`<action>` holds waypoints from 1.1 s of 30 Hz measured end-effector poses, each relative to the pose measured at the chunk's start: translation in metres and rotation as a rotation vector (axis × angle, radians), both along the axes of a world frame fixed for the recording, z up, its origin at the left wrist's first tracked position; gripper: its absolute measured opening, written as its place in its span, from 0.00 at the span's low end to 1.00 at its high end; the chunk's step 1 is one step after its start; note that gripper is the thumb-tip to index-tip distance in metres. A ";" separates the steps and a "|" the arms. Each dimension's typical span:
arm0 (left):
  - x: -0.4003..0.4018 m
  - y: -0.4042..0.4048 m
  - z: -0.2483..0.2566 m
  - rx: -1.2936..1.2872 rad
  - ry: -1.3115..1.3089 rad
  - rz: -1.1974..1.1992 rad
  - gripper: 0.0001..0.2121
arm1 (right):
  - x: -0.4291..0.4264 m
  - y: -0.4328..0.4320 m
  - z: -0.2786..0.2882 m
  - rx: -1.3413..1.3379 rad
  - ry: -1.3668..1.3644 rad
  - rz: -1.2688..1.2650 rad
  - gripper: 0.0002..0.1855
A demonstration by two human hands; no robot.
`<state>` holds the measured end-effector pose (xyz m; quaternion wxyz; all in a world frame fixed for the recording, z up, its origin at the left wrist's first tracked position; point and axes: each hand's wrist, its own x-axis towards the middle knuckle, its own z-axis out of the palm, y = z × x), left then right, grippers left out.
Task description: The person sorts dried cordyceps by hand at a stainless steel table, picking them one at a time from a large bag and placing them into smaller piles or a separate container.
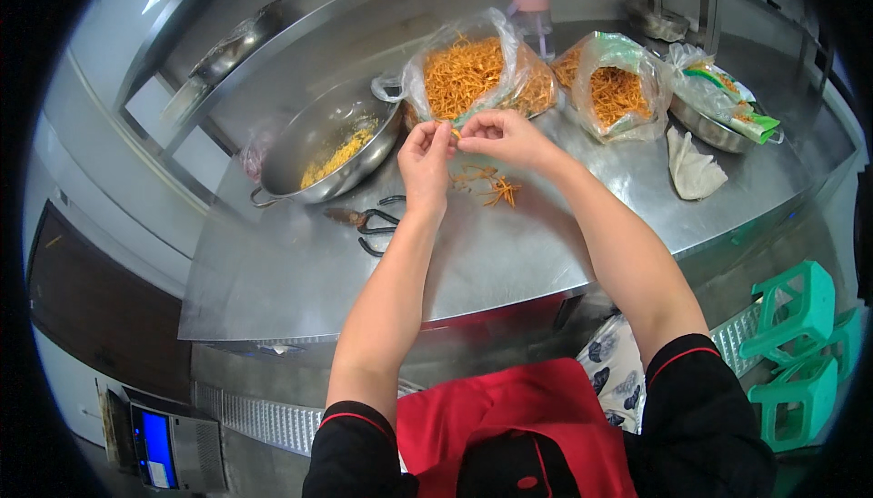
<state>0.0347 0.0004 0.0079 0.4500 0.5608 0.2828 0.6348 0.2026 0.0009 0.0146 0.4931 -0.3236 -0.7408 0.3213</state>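
Observation:
My left hand (426,157) and my right hand (508,138) meet over the steel table (505,252), their fingertips pinching one small orange strand (455,133) between them. Just beyond them stands an open plastic bag full of thin orange strands (464,75). Loose orange strands (501,191) lie on the table below my right hand. A pair of scissors (372,220) with black handles rests left of my left forearm, partly hidden by it. Further left, a large steel pan (378,160) leans tilted, with yellow bits (341,157) inside.
A second open bag of orange strands (619,99) stands to the right. Beyond it a steel bowl (709,126) holds plastic packaging (723,85), near a pale cloth (692,167). A bottle with a pink lid (532,17) stands behind the bags. Green plastic stools (794,389) are at lower right.

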 end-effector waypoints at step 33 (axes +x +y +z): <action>-0.017 -0.001 0.006 -0.118 -0.140 -0.029 0.05 | 0.006 -0.010 0.012 -0.195 0.067 -0.006 0.09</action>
